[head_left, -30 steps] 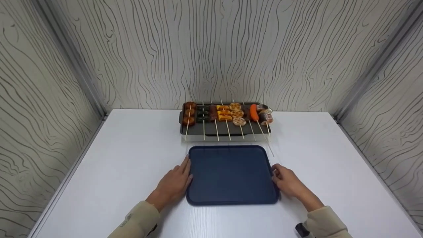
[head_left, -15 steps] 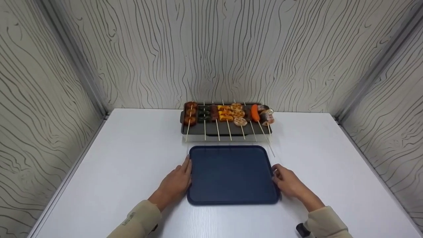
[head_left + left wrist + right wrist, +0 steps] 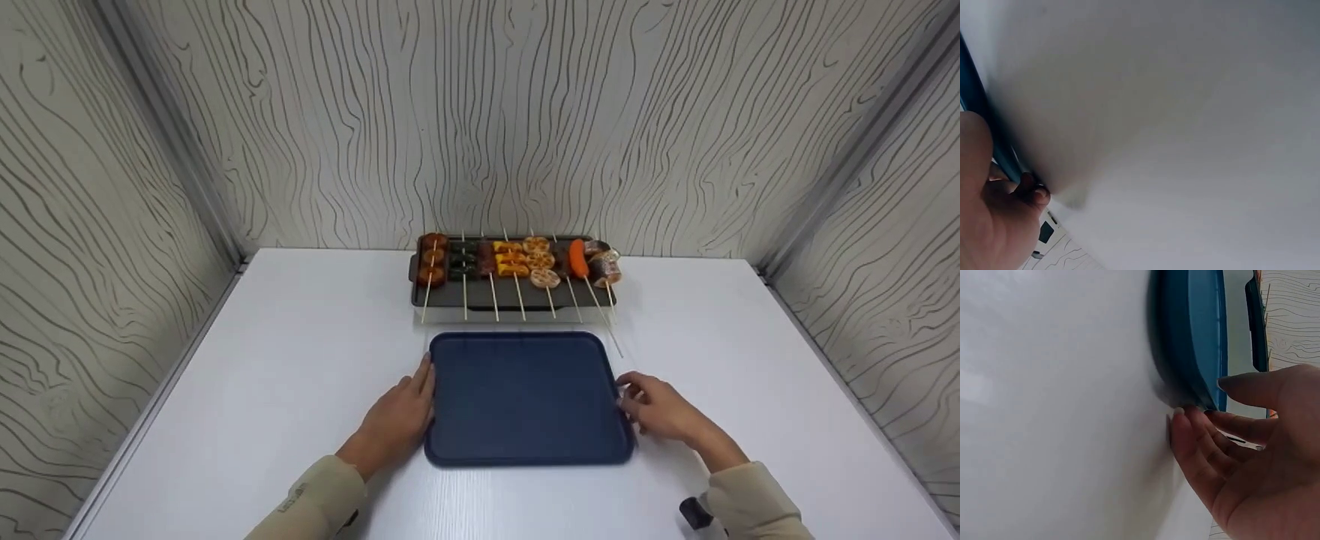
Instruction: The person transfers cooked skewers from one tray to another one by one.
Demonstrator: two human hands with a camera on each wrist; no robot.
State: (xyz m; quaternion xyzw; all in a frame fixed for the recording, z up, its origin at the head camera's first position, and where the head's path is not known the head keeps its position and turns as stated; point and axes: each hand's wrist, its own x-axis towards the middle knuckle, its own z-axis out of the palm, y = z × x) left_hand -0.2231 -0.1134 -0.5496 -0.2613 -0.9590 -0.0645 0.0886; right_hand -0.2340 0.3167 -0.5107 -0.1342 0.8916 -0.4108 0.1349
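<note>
A dark blue rectangular tray lies flat on the white table. My left hand rests along its left edge, fingers extended forward beside the rim. In the left wrist view, that hand is at the tray's side, with some fingertips bent near the tabletop. At the opposite edge, my right hand has loosely bent fingers near the rim. The right wrist view shows the thumb of this hand spread from the other fingers, beside the tray's corner.
Behind the tray stands a dark grill pan bearing several food skewers. Among them are lotus root slices, a red sausage and yellow pieces. One skewer stick reaches toward the tray's far right corner. Patterned walls enclose the table.
My right hand and sleeve have shifted slightly to the right, with the fingers looser at the rim. The left thumb has drawn back from over the rim. The tray stays nearly in place.
</note>
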